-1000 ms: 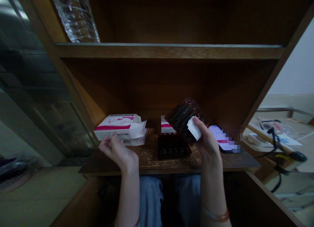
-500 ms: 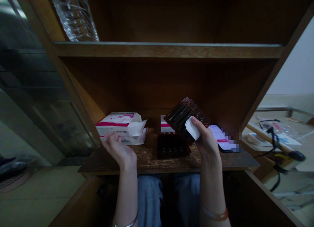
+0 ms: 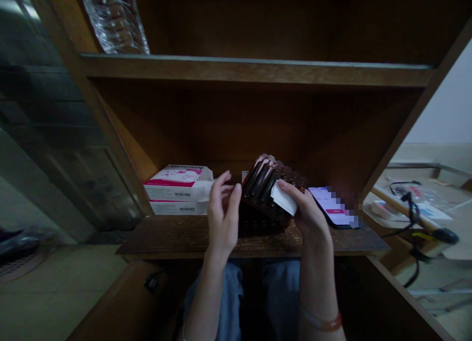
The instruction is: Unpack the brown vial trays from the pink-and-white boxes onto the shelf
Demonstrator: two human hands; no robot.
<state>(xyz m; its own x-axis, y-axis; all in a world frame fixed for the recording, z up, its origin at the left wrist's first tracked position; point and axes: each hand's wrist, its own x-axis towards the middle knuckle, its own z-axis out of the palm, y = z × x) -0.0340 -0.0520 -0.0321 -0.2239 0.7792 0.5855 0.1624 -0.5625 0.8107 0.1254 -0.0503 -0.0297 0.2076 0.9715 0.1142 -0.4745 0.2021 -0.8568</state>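
- wooden shelf (image 3: 177, 238), dark, lower board
- 2 pink/white boxes (image 3: 179, 188) stacked at left
- dark vial tray (image 3: 254, 226) mid
- phone (image 3: 332, 206) at right, screen lit

Dim wooden shelving (image 3: 254, 71); tiled floor (image 3: 55, 292); white wall (image 3: 448, 110)

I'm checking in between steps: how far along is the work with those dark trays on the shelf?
Done: one dark tray lies on the shelf. In hand: right hand holds a second dark tray with a white paper; left hand touches its edge. Left: pink-and-white boxes sit untouched.
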